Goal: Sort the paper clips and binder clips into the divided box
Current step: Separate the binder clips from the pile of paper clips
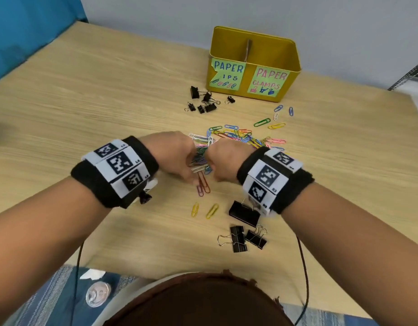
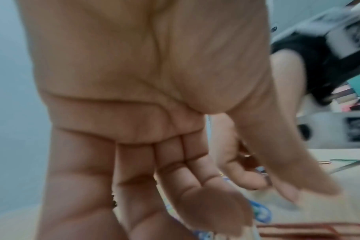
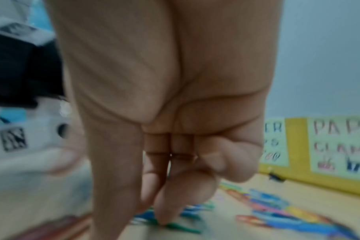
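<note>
A heap of coloured paper clips [image 1: 241,136] lies mid-table. My left hand [image 1: 177,156] and right hand [image 1: 223,161] meet at its near end with clips between them. In the left wrist view, the left hand [image 2: 267,203] has straight fingers [image 2: 216,211] reaching down among the clips. The right hand [image 3: 154,216] has curled fingers whose tips pinch at a green paper clip [image 3: 181,227]. The yellow divided box [image 1: 295,67] stands behind, labelled for paper clips on the left and clamps on the right. Black binder clips [image 1: 204,102] lie before it, and three more [image 1: 244,214] under my right wrist.
A large red clip [image 1: 203,184] and two yellow clips [image 1: 211,210] lie loose near the hands. A blue partition [image 1: 26,31] borders the table's far left, and a grey wall stands behind the box. The box front [image 3: 296,146] shows in the right wrist view.
</note>
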A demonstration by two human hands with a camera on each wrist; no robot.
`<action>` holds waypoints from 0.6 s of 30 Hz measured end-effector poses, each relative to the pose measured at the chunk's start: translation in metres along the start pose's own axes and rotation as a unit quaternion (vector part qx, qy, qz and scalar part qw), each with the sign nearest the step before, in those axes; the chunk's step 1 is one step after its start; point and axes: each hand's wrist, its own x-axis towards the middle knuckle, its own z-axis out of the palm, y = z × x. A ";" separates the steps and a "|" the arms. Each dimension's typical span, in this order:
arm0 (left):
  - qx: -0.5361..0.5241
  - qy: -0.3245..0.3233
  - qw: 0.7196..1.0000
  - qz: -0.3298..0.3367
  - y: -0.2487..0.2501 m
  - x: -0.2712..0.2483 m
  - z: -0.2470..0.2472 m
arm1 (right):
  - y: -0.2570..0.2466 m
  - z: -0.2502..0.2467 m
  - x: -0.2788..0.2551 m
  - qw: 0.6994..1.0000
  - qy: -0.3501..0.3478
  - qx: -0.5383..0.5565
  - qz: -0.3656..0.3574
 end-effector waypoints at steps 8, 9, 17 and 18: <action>0.101 -0.077 0.992 -0.007 0.021 -0.008 0.023 | -0.015 0.009 0.001 0.986 -0.122 -0.097 -0.064; 0.094 -0.070 0.993 -0.008 0.019 -0.006 0.020 | -0.017 0.011 0.005 0.986 -0.106 -0.118 -0.058; 0.050 0.087 0.992 -0.075 -0.003 0.021 0.000 | 0.018 -0.020 0.038 0.992 -0.006 -0.107 0.068; 0.042 0.113 0.989 -0.086 -0.005 0.023 -0.003 | 0.026 -0.022 0.040 0.993 -0.001 -0.085 0.084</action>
